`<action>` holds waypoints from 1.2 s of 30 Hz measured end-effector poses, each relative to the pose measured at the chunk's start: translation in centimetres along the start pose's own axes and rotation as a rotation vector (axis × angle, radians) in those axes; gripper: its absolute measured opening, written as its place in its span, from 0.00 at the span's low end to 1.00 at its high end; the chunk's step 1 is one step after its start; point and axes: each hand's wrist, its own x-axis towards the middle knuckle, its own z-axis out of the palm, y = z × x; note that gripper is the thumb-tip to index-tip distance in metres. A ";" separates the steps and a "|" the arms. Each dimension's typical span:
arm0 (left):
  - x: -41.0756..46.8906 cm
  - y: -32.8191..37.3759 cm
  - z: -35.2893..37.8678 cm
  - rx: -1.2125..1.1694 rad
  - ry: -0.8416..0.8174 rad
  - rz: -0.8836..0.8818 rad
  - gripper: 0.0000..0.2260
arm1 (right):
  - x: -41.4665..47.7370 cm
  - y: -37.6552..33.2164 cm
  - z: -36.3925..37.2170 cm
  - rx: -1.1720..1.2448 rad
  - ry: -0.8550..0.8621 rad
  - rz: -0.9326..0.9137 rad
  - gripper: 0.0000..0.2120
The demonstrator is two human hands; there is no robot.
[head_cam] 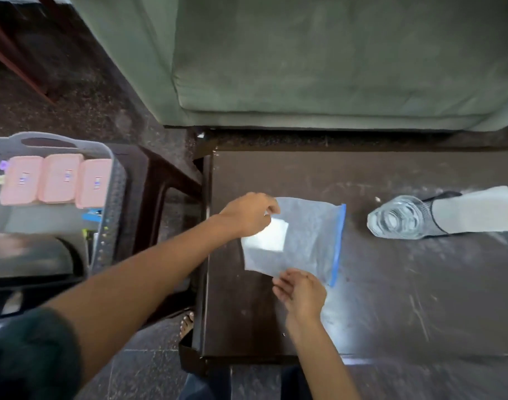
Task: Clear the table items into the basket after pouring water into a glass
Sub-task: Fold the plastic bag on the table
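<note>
A clear zip bag (pixel 307 241) with a blue seal strip and a white square label lies on the dark table (pixel 391 298) near its left edge. My left hand (pixel 249 215) pinches the bag's far left corner. My right hand (pixel 300 293) grips the bag's near edge. A clear glass (pixel 397 219) stands to the right of the bag, with a grey and white cloth-like item (pixel 477 210) right behind it. The grey basket (pixel 108 197) sits at the left on a lower stand, holding three pink boxes (pixel 59 180) and small items.
A green sofa (pixel 333 62) runs along the far side of the table. Dark speckled floor lies between the table and the basket stand. A bare foot (pixel 187 323) shows beside the table's near left corner.
</note>
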 end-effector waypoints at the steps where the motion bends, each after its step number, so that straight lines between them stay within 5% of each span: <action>1: 1.3 0.3 1.3 -0.021 0.040 -0.010 0.18 | 0.4 0.1 -0.6 0.041 0.026 0.097 0.05; 6: 5.8 1.5 6.2 0.084 0.257 0.012 0.24 | 1.2 0.9 -2.2 0.197 0.052 0.333 0.06; 12: 6.6 0.7 7.0 0.300 0.377 -0.184 0.16 | 1.8 0.1 -1.7 0.332 0.013 0.236 0.04; 14: 5.9 -0.1 6.2 0.009 0.419 -0.311 0.08 | 2.3 -0.6 -2.0 0.324 0.046 0.158 0.08; 17: 3.6 -1.3 4.7 -0.744 0.377 -0.369 0.06 | 2.8 -2.2 -2.9 0.195 0.061 -0.069 0.11; 24: -1.7 -3.5 5.7 -1.273 0.395 -0.389 0.05 | 3.9 -4.4 -3.5 -0.226 -0.136 -0.529 0.14; 30: -4.6 -5.1 8.2 -1.243 0.655 -0.385 0.12 | 4.7 -4.9 -3.5 -0.340 -0.347 -0.604 0.17; 36: -6.2 -5.6 8.6 -0.739 0.471 -0.169 0.20 | 4.7 -4.8 -4.2 -0.673 -0.280 -0.770 0.22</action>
